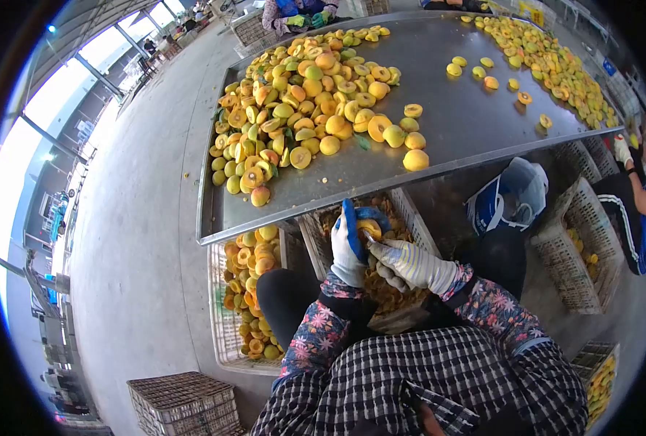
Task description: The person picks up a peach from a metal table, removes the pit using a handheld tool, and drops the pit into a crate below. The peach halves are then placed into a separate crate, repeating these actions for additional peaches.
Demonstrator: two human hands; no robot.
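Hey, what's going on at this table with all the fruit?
A gloved person is working over a crate: the left hand holds a piece of yellow fruit, and the right hand seems to work at it with a small tool. Heaps of fruit, many pieces cut open, lie on the metal table; another crate holds more.

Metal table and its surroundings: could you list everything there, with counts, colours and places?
Large metal table: one, grey, ahead
Round fruits, whole and halved: many, yellow-orange to green, on table and in crates
Slatted plastic crates: at least five, pale or brownish, around the person and beyond the table
Plastic bucket: one, white and blue, right of centre
Co-workers: at least two, mixed colours, far side and right
Floor: one, grey
Left hand: one, white-and-blue glove, holding cut fruit
Right hand: one, pale striped glove, at that fruit
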